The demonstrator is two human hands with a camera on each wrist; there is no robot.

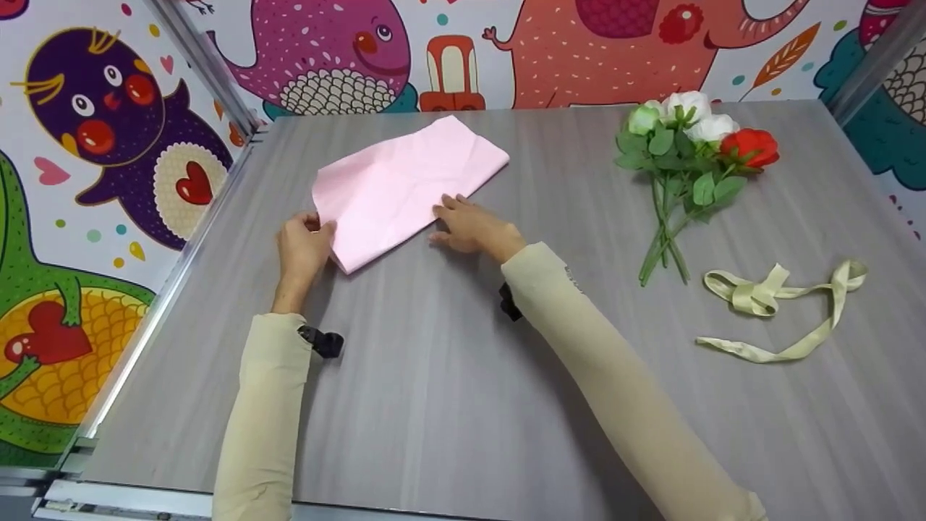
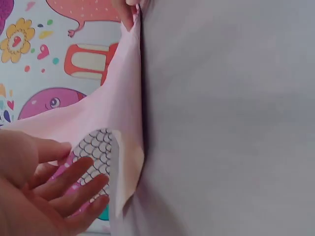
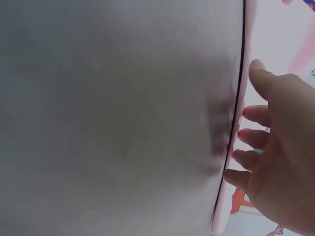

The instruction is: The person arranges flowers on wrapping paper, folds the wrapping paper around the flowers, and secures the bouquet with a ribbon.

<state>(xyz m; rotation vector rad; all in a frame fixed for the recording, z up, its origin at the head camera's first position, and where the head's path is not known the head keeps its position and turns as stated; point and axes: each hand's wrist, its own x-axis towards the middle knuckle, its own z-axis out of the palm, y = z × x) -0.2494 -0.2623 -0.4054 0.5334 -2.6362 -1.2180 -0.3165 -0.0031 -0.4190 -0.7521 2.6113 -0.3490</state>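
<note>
A folded pink sheet of wrapping paper [image 1: 405, 181] lies at an angle on the table, left of centre in the head view. My left hand [image 1: 304, 242] pinches its left edge between thumb and forefinger, the other fingers loosely bent in the left wrist view. That end of the pink paper [image 2: 106, 105] is lifted, and its layers gape near the corner. Along the front fold, my right hand [image 1: 474, 228] rests with fingers spread. In the right wrist view, the fingertips [image 3: 241, 132] touch the fold.
On the right lie artificial roses [image 1: 694, 137], white and red, with crossed green stems. A loose pale-gold ribbon [image 1: 788, 293] curls in front of them. The grey table [image 1: 434, 405] meets cartoon-printed walls at the back and left, with a metal frame [image 1: 173, 268] along its left edge.
</note>
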